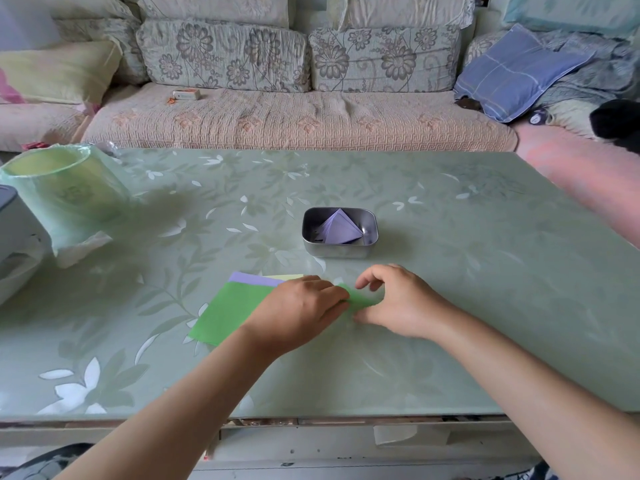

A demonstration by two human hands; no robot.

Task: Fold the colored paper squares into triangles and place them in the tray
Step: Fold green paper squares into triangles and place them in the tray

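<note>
Worktop (450,271), green floral cover. Item one: green paper piece (362,299), held low over the worktop between both hands. Left hand (298,313) has its fingers curled, pinching the piece's left edge; right hand (398,303) pinches its right side between thumb and bent fingers. Item two: stack of paper squares (232,313), green on top with purple and yellow edges showing, lying partly under the left hand. Item three: metal tray (339,251), beyond the hands, containing folded purple triangles (341,226).
</note>
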